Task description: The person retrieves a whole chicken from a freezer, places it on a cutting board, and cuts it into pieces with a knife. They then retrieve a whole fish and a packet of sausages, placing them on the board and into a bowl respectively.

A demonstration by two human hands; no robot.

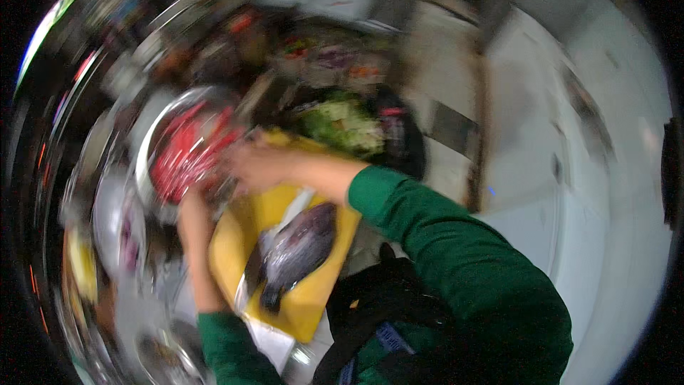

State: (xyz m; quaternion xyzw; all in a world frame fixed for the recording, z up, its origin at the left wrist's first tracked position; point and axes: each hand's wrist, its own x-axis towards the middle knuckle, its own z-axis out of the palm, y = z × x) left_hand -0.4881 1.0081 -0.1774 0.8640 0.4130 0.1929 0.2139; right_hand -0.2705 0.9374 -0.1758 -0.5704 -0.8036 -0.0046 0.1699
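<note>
A round metal bowl point(144, 164) holds something red under clear, shiny plastic point(189, 153). At its near rim is my left hand point(197, 203), its fingers smeared by motion. My right hand point(255, 164) reaches across from the right to the bowl's right side, touching or close to the plastic; its fingers are blurred too. Whether either hand grips the plastic cannot be made out. Below my hands, a whole dark fish point(303, 246) lies on a yellow cutting board point(303, 317), its tail toward me. Beside the fish lies a long white handle-like piece point(296, 205).
Beyond the board sits a dark container of chopped green vegetables point(342, 125). Farther back are blurred containers of colourful cut food point(335, 60). A pale bowl point(114, 217) with purple pieces is at left, and another dish point(167, 356) at lower left. White cabinet-like surfaces point(531, 121) line the right.
</note>
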